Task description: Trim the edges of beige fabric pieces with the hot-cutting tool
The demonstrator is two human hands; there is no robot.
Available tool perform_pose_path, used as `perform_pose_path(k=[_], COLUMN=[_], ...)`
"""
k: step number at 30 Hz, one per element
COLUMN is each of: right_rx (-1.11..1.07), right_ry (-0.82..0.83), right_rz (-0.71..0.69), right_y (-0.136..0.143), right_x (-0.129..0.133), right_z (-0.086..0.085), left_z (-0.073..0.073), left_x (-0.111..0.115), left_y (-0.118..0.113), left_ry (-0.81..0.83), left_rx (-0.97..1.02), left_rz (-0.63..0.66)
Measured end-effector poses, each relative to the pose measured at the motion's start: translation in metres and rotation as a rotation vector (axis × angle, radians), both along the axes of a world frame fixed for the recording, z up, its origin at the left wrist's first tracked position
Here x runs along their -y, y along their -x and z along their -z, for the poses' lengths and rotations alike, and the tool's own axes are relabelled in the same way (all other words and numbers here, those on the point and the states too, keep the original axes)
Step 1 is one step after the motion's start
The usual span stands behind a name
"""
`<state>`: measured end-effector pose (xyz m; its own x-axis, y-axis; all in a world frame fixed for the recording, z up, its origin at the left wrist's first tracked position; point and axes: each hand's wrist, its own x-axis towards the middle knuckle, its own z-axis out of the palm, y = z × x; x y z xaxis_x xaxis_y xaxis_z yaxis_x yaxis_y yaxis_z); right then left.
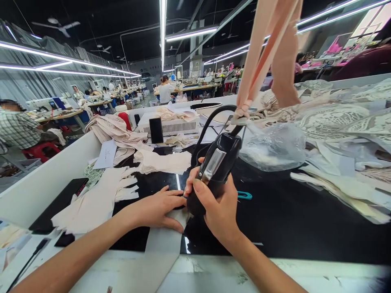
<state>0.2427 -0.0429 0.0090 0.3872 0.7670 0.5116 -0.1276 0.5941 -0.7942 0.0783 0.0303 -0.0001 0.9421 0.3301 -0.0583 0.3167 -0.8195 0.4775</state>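
My right hand (221, 207) is wrapped round a black handheld electric fabric cutter (227, 142), which is tilted with its lower end down at the table. A pink cloth strip (253, 69) tied to the cutter's top runs upward, and a black cable (204, 138) loops off it. Flat beside the cutter's base, my left hand (159, 208) has its fingers spread on a pale strip of material (163, 244) that hangs over the table's front edge. The cutter's blade is hidden by its body and my hands.
Pale cut fabric pieces (88, 199) lie at left, near a dark flat device (59, 207). A phone (156, 130) leans on a white vented box (177, 127). Lace piles (332, 122), a clear plastic bag (271, 146) and a teal tool (244, 195) lie right. People sit at sewing machines behind.
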Motion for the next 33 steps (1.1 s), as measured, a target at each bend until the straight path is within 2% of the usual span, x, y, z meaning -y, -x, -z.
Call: perform_pose_path(k=[18, 22, 24, 27, 29, 33], right_rx=[-0.014, -0.012, -0.020, -0.022, -0.020, -0.031], right_ry=[0.029, 0.042, 0.038, 0.015, -0.011, -0.022], right_rz=[-0.022, -0.014, -0.004, -0.018, -0.050, -0.039], right_y=[0.010, 0.009, 0.007, 0.003, 0.001, 0.000], right_x=[0.006, 0.006, 0.007, 0.009, 0.010, 0.009], right_z=[-0.003, -0.003, -0.003, -0.004, -0.006, -0.011], left_z=[0.000, 0.002, 0.004, 0.008, 0.013, 0.025], left_x=[-0.003, -0.001, 0.008, 0.032, 0.052, 0.077], left_y=[-0.001, 0.003, 0.008, 0.020, 0.027, 0.035], left_ry=[0.015, -0.017, -0.064, -0.193, -0.288, -0.365], left_rx=[-0.008, 0.051, 0.120, 0.201, 0.176, 0.121], left_rz=[0.014, 0.026, -0.028, -0.266, -0.385, -0.349])
